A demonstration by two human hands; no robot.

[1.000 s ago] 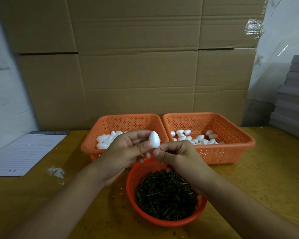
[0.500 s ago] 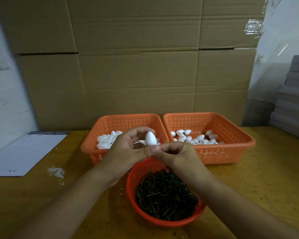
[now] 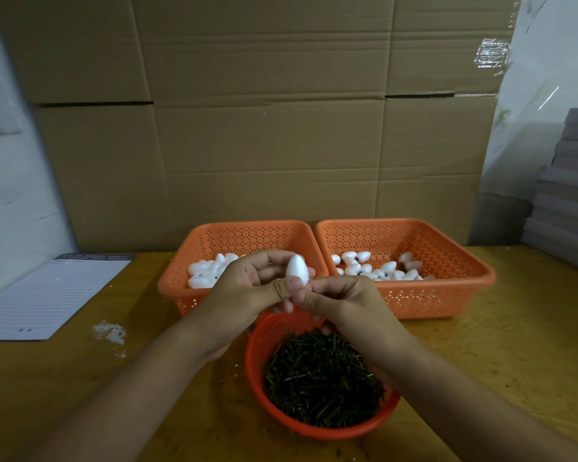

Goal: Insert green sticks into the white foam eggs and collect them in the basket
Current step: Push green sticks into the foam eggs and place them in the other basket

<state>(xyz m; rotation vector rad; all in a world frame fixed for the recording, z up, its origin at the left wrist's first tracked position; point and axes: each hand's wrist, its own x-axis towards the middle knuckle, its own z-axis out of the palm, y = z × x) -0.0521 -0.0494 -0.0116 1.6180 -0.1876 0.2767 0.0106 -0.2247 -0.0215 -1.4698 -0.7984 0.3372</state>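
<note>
White foam egg (image 3: 297, 269) — base hidden, both hands

The egg (image 3: 297, 268) was white, baskets (image 3: 411, 296) orange and perforated, sticks (image 3: 321, 375) dark green, the table (image 3: 498, 355) yellow-brown.

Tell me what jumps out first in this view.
A white egg held up at centre, gripped by the left hand, with the right hand pinching at its base. Below them sits a round bowl of green sticks; behind stand two orange baskets of eggs.
</note>
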